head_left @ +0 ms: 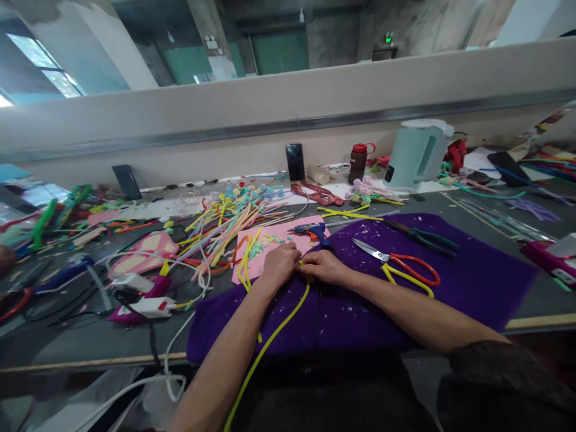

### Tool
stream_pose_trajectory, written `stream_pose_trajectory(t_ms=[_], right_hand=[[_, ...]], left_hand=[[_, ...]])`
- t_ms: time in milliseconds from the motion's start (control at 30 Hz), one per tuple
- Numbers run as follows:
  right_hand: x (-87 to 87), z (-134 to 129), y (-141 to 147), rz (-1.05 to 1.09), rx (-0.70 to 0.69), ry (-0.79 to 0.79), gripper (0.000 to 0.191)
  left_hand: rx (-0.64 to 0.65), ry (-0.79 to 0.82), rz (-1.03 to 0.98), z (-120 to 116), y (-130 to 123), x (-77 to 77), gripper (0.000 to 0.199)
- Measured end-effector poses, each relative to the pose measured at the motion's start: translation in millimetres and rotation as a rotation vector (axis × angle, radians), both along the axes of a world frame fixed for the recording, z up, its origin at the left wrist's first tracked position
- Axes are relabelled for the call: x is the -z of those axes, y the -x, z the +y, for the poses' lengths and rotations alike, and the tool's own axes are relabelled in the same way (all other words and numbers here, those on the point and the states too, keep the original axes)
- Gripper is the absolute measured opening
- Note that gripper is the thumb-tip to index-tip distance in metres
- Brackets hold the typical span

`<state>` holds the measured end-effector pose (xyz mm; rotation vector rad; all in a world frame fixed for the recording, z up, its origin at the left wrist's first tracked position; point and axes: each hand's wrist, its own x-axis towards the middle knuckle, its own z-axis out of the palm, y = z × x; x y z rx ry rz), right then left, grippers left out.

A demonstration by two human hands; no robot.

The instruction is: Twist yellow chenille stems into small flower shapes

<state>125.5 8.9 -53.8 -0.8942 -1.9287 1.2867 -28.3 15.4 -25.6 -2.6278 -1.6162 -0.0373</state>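
Note:
My left hand [281, 264] and my right hand [326, 267] meet above a dark purple cloth [360, 315], fingers closed. Between their fingertips they pinch a yellow pipe cleaner [279, 333], whose long end hangs down over the table's front edge. The part inside the fingers is mostly hidden. Just beyond the hands, a blue glue gun [317, 231] rests on a pink sheet [234, 275]. Small pale green and yellow pieces [265, 243] and more yellow pipe cleaners [244, 264] lie beside my left hand. Scissors [391, 259] with red and yellow handles lie right of my right hand.
Dark-handled pliers [423, 234] lie behind the scissors. A pile of coloured pipe cleaners [238, 210] spreads at back left. Power strips and cables [144, 303] occupy the left. Along the wall stand a phone [295, 162], a brown bottle [358, 163] and a mint kettle [416, 155].

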Motion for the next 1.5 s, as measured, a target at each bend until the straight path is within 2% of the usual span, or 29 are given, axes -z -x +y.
stream_pose_trajectory(t_ms=[167,333,367,433,533,633,833,933,1000,1100,1167,1233,1333,1500], right_hand=[[-21.6,-0.8,-7.5,0.133,0.142,0.033,0.022],[-35.0,10.6,-13.7,0.271,0.244,0.124,0.025],[-36.7,14.7,-12.7,0.286,0.251,0.13,0.025],[-40.1,23.9,-8.4,0.287,0.262,0.127,0.023],[-44.2,37.7,1.2,0.272,0.258,0.116,0.023],[-43.2,46.6,9.8,0.306,0.263,0.117,0.024],[-28.6,50.0,20.5,0.303,0.236,0.113,0.026],[-31.0,54.7,12.7,0.185,0.25,0.061,0.032],[-37.1,59.2,-2.0,-0.012,0.335,-0.055,0.036],[-43.0,62.0,-28.9,-0.536,0.556,-0.34,0.038],[-40.4,59.9,-40.5,-0.827,0.561,-0.359,0.045],[-33.4,56.8,-43.4,-0.965,0.536,-0.332,0.05],[-22.5,55.3,-37.3,-0.997,0.537,-0.291,0.055],[-17.3,62.3,-34.0,-0.869,0.535,-0.29,0.06]], left_hand=[[-0.058,-0.023,-0.191,-2.5,6.2,3.2,0.027],[-0.163,-0.12,-0.659,-4.0,11.4,-2.8,0.028],[-0.169,-0.063,-0.781,-4.8,11.5,-5.3,0.029],[-0.161,0.175,-0.998,-7.2,11.8,-10.2,0.034],[-0.145,0.532,-1.192,-10.5,14.1,-14.5,0.037],[-0.161,0.649,-1.299,-11.4,18.1,-13.6,0.032],[-0.202,0.73,-1.389,-7.7,20.0,-6.6,0.028],[-0.261,0.737,-1.451,-3.7,21.0,-4.5,0.024],[-0.286,0.725,-1.523,-0.6,23.5,-3.8,0.022],[-0.28,0.683,-1.583,2.8,27.4,-3.7,0.022],[-0.264,0.671,-1.563,3.1,28.2,-3.7,0.023],[-0.255,0.68,-1.507,1.9,27.1,-3.5,0.024],[-0.291,0.675,-1.391,-0.7,23.4,-2.2,0.023],[-0.294,0.621,-1.279,-1.1,20.0,2.7,0.021]])
